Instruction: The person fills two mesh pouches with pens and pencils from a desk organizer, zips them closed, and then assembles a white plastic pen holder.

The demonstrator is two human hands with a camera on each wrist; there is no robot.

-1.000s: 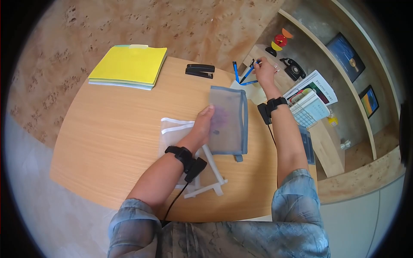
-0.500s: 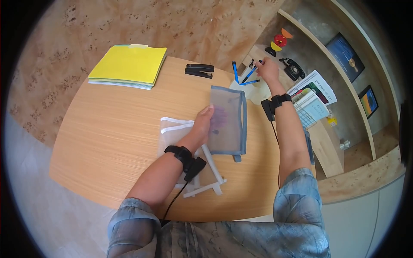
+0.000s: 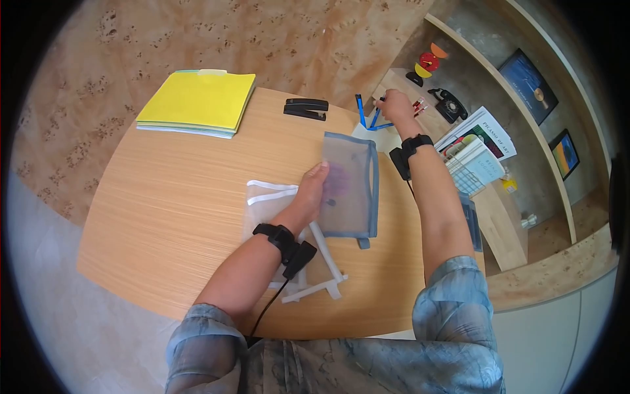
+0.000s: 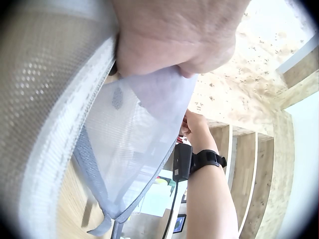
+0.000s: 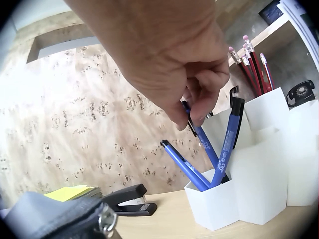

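Note:
My left hand (image 3: 308, 192) grips the left side of a grey mesh zipper pouch (image 3: 355, 210), thumb on its near face, other fingers showing faintly through the mesh. In the left wrist view the pouch (image 4: 124, 129) hangs below the hand (image 4: 174, 35). At the back right of the table, my right hand (image 3: 398, 107) pinches the upper end of a blue pen (image 5: 207, 143) between thumb and fingertips. That pen's lower end is inside a white holder (image 5: 212, 208). Two more blue pens, one leaning left (image 5: 182, 167) and one right (image 5: 229, 137), stand in the same compartment.
White-edged mesh pouches (image 3: 262, 207) lie under my left forearm. A black stapler (image 3: 306, 109) and a stack of yellow folders (image 3: 197, 102) sit toward the back. Red pencils (image 5: 254, 64) fill another holder compartment. Books (image 3: 476, 157) and a black telephone (image 3: 449, 105) stand at the right.
My right hand shifted a little right with a pen, then back left over the holder, uncovering the red pencils. The left hand and grey pouch have stayed put.

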